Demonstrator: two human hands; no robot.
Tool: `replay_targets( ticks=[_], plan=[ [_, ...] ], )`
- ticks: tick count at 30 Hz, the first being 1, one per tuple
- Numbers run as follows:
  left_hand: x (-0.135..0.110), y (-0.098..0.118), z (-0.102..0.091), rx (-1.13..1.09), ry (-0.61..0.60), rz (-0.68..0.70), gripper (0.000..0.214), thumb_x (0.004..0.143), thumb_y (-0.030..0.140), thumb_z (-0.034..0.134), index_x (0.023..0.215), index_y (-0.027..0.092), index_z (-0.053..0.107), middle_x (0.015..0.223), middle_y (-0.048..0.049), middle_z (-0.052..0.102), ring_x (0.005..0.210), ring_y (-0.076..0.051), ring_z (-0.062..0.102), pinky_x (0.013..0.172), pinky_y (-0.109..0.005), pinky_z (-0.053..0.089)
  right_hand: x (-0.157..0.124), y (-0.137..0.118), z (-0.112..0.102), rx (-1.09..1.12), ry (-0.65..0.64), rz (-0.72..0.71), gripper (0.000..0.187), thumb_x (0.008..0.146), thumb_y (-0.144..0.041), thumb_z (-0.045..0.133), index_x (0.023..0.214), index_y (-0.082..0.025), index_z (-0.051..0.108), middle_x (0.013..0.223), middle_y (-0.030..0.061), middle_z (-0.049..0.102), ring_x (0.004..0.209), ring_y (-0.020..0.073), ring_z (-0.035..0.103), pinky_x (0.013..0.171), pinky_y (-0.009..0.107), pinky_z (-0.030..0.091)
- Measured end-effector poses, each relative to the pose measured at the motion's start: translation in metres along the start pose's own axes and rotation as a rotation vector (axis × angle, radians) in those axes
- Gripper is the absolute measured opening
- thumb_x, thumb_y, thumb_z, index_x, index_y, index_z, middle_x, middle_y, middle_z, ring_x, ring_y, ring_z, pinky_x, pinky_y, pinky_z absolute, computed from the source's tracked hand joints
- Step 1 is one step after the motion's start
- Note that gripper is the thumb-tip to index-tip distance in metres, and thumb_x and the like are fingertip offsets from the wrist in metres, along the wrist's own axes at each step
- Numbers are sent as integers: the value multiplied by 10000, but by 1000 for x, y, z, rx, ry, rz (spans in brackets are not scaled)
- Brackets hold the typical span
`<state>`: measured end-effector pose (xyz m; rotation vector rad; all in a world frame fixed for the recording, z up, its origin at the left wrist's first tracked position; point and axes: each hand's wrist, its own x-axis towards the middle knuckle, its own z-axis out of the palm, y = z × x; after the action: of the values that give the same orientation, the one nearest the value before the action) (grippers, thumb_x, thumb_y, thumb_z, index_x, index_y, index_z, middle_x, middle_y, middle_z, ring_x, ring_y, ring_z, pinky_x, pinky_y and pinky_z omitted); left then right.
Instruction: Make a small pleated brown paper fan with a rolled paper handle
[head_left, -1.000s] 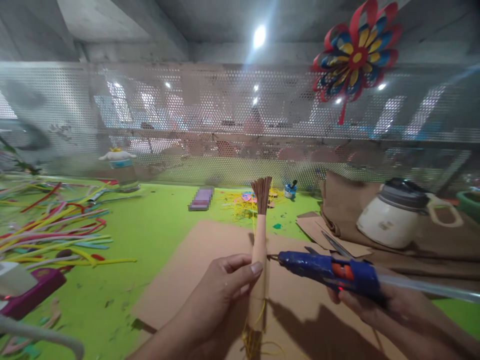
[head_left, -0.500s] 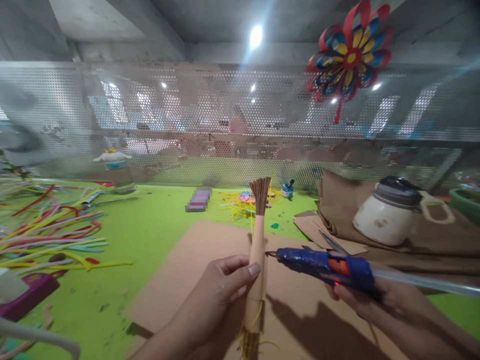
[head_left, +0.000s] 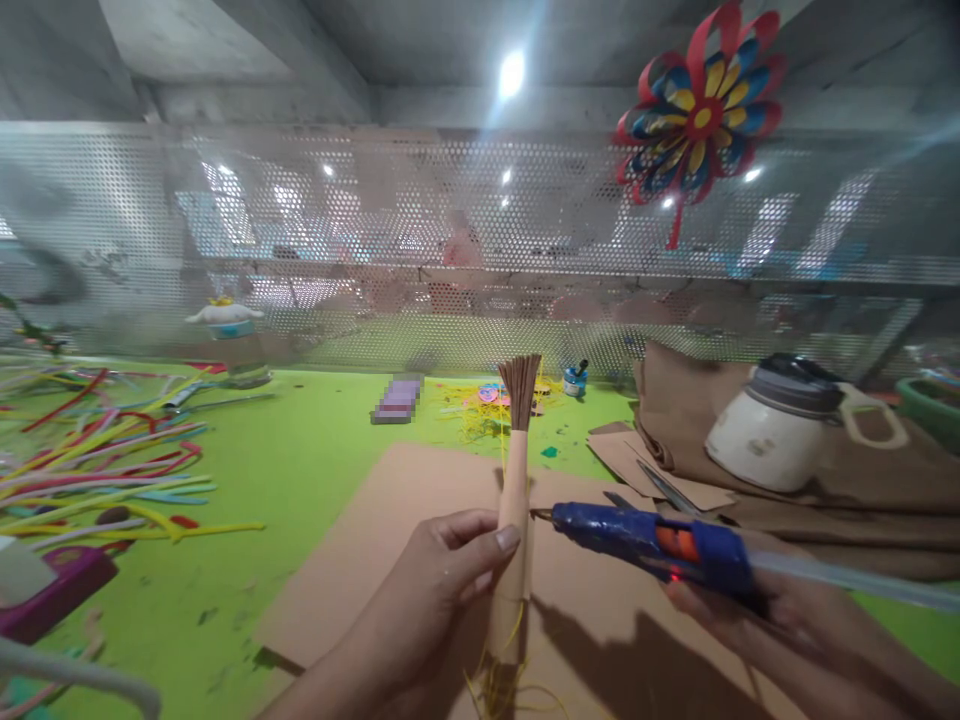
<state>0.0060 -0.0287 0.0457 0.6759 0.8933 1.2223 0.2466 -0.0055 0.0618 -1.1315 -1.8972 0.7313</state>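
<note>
My left hand (head_left: 457,570) is closed around a tan paper-wrapped roll (head_left: 514,480), its thumb pressed on the front. Brown fringed strips (head_left: 519,388) fan out of the roll's top, and yellow strands (head_left: 502,690) hang at its lower end. In my right hand (head_left: 780,610) is a blue hot glue gun (head_left: 645,540), with a clear glue stick (head_left: 862,580) out of its back and a red light lit. The gun's metal nozzle points left, at or very close to the roll's right edge; I cannot tell if they touch. Beneath both hands lies tan cardboard (head_left: 360,530).
Colourful craft stems (head_left: 112,470) and a purple object (head_left: 60,590) lie left. Scissors (head_left: 664,487), folded brown cloth (head_left: 675,410) and a white jug (head_left: 772,430) are at right. A small blue bottle (head_left: 575,381) and yellow scraps (head_left: 480,410) sit behind. A paper flower (head_left: 703,115) hangs above.
The glue gun has shifted and tilted very slightly, its nozzle staying by the roll's right edge. My left hand and the roll have hardly moved.
</note>
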Motion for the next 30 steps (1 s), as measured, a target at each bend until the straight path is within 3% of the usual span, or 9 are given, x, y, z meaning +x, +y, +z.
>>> replay_targets(
  ticks=[6, 11, 15, 19, 24, 28, 30],
  plan=[
    [-1, -2, 3, -85, 3, -19, 180, 730, 227, 796, 828, 99, 716, 758, -125, 727, 673, -205, 680, 714, -320, 517, 1, -4, -1, -65, -21, 2, 370, 852, -559, 598, 873, -233, 771, 823, 61, 746, 786, 237, 707, 701, 290, 616],
    [0, -3, 2, -125, 21, -14, 167, 721, 212, 805, 816, 108, 717, 730, -114, 723, 667, -210, 686, 703, -329, 538, 4, -10, -2, -37, -69, 0, 402, 859, -587, 563, 781, -237, 745, 657, 34, 660, 643, 204, 646, 608, 275, 606],
    [1, -4, -2, -108, -22, -15, 189, 729, 220, 806, 845, 91, 730, 754, -128, 728, 654, -207, 682, 676, -325, 543, 4, -11, -1, -28, -64, -13, 402, 854, -590, 569, 847, -239, 765, 721, 48, 713, 689, 219, 682, 645, 290, 619],
    [0, -3, -1, -82, 10, 10, 146, 752, 205, 781, 831, 93, 729, 721, -108, 714, 624, -187, 664, 640, -298, 532, 4, -5, -5, -41, -56, -32, 338, 820, -538, 643, 942, -257, 785, 817, 59, 766, 783, 257, 726, 715, 328, 630],
    [-1, 1, 2, -43, 3, -4, 152, 770, 211, 757, 847, 85, 723, 735, -116, 714, 627, -206, 675, 662, -326, 539, 3, 1, -10, -96, -157, -53, 320, 823, -514, 639, 863, -232, 784, 791, 65, 771, 764, 260, 736, 672, 293, 621],
    [1, 0, 0, -86, -18, -25, 146, 762, 209, 765, 843, 100, 710, 744, -126, 725, 662, -228, 692, 680, -342, 544, 4, 1, -8, -79, -32, 51, 416, 832, -577, 608, 660, -209, 696, 631, 33, 694, 615, 196, 669, 530, 227, 568],
    [2, -2, -1, -112, -25, -32, 137, 749, 196, 774, 820, 101, 705, 749, -129, 730, 656, -222, 691, 684, -336, 545, 4, 0, -6, -73, -18, 52, 421, 826, -582, 617, 667, -198, 690, 629, 34, 674, 608, 186, 646, 495, 211, 542]
  ],
)
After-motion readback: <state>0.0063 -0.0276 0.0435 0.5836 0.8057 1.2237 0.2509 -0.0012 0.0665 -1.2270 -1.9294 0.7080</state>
